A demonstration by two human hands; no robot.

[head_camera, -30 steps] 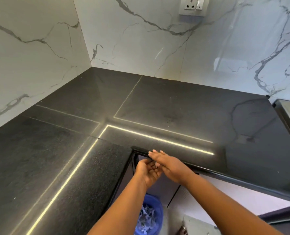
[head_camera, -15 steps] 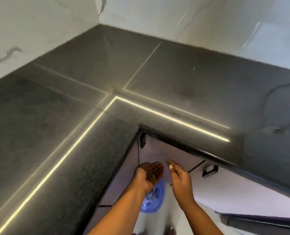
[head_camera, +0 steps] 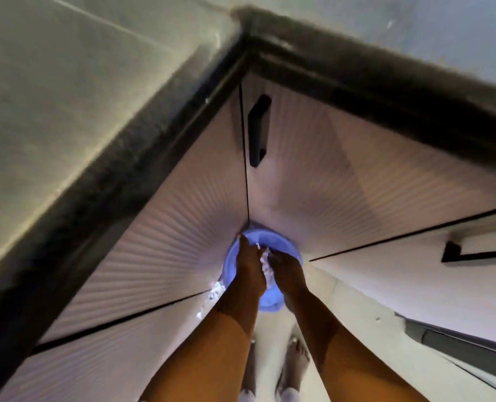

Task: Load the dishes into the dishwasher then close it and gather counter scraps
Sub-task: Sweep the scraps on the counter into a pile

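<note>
Both hands have dropped — over one blue bin.

Blue bin (white paper inside); ribbed pale cabinets.

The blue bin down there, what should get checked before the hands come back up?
1. Both hands over the blue bin: ok, left hand and right hand are above its opening.
2. Scraps gone from the palms: cannot tell, only the backs of the hands show.
3. Bin has room: cannot tell, white crumpled scraps show between the hands.
4. Floor beside the bin clean: not ok, white bits lie to its left.
5. Cabinet doors behind the bin shut: ok.
</note>
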